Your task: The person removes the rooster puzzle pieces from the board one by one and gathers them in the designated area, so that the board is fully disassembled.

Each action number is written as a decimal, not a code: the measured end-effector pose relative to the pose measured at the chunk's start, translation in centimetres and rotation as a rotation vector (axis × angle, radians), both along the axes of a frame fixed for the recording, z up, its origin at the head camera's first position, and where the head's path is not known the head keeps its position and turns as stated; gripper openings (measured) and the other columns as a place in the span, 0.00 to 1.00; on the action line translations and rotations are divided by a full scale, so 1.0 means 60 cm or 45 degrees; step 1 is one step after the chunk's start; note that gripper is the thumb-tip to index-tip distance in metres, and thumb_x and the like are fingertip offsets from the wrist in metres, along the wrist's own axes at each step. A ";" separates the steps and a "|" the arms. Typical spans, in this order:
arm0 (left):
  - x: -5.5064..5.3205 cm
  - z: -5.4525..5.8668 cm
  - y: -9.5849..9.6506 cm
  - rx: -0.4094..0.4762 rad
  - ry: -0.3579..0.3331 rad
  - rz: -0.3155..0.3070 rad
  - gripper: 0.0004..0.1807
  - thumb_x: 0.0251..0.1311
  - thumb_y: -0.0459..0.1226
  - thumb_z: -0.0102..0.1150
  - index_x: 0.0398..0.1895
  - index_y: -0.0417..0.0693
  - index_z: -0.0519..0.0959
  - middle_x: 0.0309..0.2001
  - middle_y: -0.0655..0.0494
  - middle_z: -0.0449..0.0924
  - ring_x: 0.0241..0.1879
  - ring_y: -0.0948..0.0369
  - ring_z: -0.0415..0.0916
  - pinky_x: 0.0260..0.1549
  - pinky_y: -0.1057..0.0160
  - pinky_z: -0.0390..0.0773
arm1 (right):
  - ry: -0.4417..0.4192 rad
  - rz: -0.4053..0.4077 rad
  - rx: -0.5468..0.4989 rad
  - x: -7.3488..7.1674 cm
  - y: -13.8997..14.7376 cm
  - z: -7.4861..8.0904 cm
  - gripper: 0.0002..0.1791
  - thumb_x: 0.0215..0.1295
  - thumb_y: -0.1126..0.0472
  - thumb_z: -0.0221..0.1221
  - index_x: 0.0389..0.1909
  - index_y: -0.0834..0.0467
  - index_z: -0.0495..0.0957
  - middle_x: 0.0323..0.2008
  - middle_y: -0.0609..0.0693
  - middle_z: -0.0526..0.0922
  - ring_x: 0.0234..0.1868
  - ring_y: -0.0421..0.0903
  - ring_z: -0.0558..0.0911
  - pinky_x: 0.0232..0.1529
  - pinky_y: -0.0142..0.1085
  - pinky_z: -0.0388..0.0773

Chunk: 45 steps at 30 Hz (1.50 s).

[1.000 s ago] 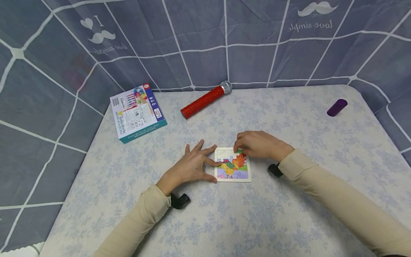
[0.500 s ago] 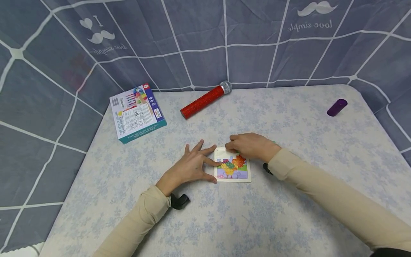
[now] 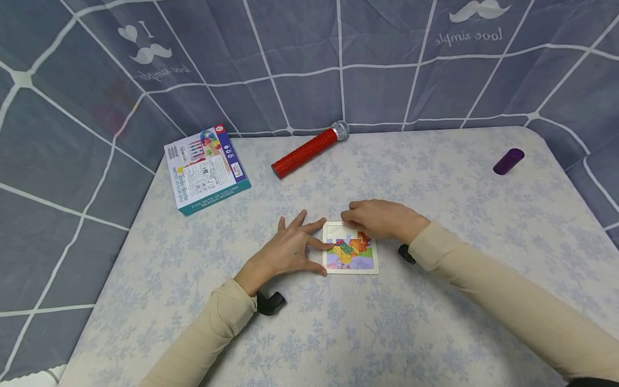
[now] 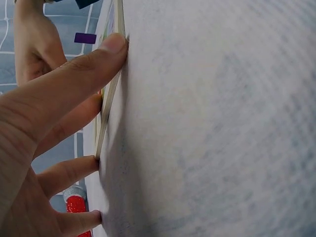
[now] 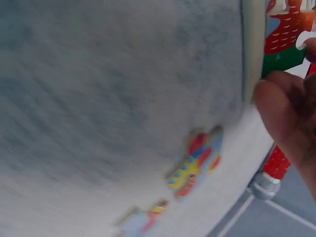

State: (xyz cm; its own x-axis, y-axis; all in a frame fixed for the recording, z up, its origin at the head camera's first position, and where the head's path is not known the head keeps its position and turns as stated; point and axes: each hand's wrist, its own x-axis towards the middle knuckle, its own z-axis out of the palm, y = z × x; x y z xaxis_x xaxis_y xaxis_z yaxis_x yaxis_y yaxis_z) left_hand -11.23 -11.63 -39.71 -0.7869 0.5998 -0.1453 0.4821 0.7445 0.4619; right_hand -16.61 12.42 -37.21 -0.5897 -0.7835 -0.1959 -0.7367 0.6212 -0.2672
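Note:
A small square jigsaw puzzle (image 3: 364,261) in a white frame, with a colourful bird picture, lies flat in the middle of the table. My left hand (image 3: 285,248) has its fingers spread along the puzzle's left side. The thumb (image 4: 112,44) presses the frame edge and the index fingertip rests on the picture. My right hand (image 3: 384,219) is bent over the upper right part, its fingers curled at a green-and-red corner puzzle piece (image 5: 284,60). That hand covers much of the piece. White backing shows in the upper left of the puzzle.
Loose puzzle pieces (image 5: 197,160) lie on the table beside the puzzle, concealed under the right arm in the head view. A red glittery microphone (image 3: 307,153) lies farther back, a toy box (image 3: 208,172) at back left, and a purple cylinder (image 3: 509,162) at back right.
Over the second, my right hand has shifted a little left along the puzzle's top edge, covering the green corner. My left hand has stayed put.

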 end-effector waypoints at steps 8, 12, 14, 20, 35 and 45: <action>0.001 0.000 -0.001 -0.012 0.016 0.003 0.32 0.38 0.57 0.78 0.53 0.64 0.84 0.73 0.54 0.60 0.74 0.37 0.40 0.58 0.21 0.41 | -0.148 -0.041 -0.233 -0.002 0.027 -0.003 0.08 0.59 0.70 0.57 0.30 0.54 0.72 0.26 0.43 0.68 0.27 0.40 0.68 0.32 0.35 0.67; 0.001 -0.001 -0.001 -0.014 0.023 0.006 0.33 0.38 0.57 0.78 0.53 0.64 0.84 0.73 0.54 0.61 0.74 0.38 0.41 0.58 0.22 0.41 | -0.250 -0.088 -0.277 -0.003 0.034 -0.003 0.08 0.58 0.70 0.59 0.33 0.54 0.74 0.26 0.42 0.72 0.28 0.41 0.70 0.32 0.36 0.69; 0.001 0.000 0.000 -0.012 0.023 0.005 0.33 0.38 0.57 0.78 0.53 0.64 0.84 0.73 0.54 0.61 0.74 0.38 0.41 0.58 0.21 0.41 | -0.287 -0.108 -0.297 -0.003 0.037 -0.005 0.07 0.61 0.69 0.61 0.34 0.53 0.76 0.27 0.42 0.74 0.28 0.41 0.71 0.33 0.36 0.71; 0.000 -0.001 0.000 -0.001 0.002 0.011 0.33 0.38 0.56 0.79 0.53 0.63 0.84 0.73 0.53 0.61 0.75 0.38 0.40 0.59 0.22 0.40 | -0.408 -0.169 -0.435 -0.006 0.050 -0.018 0.07 0.62 0.67 0.65 0.36 0.51 0.81 0.33 0.41 0.79 0.32 0.42 0.75 0.36 0.37 0.75; 0.002 -0.006 0.000 0.005 -0.006 0.021 0.33 0.38 0.55 0.79 0.53 0.63 0.84 0.73 0.54 0.60 0.75 0.39 0.39 0.60 0.23 0.38 | -0.718 -0.507 -0.632 -0.023 0.165 0.007 0.07 0.68 0.66 0.59 0.43 0.60 0.84 0.42 0.55 0.85 0.36 0.48 0.79 0.33 0.37 0.76; 0.002 -0.005 -0.001 0.002 0.001 0.020 0.33 0.38 0.55 0.79 0.53 0.63 0.84 0.73 0.54 0.59 0.75 0.39 0.39 0.60 0.23 0.38 | -0.668 -0.700 -0.502 -0.021 0.271 0.004 0.10 0.69 0.63 0.59 0.47 0.60 0.84 0.46 0.50 0.86 0.41 0.38 0.77 0.39 0.35 0.73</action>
State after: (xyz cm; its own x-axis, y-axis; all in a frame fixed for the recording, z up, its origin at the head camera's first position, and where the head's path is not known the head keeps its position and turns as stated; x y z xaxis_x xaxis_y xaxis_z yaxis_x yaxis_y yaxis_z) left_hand -11.10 -11.71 -40.00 -0.7964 0.5874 -0.1436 0.4706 0.7512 0.4629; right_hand -17.85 28.67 -36.99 -0.8152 -0.4807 -0.3229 -0.0782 0.6439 -0.7611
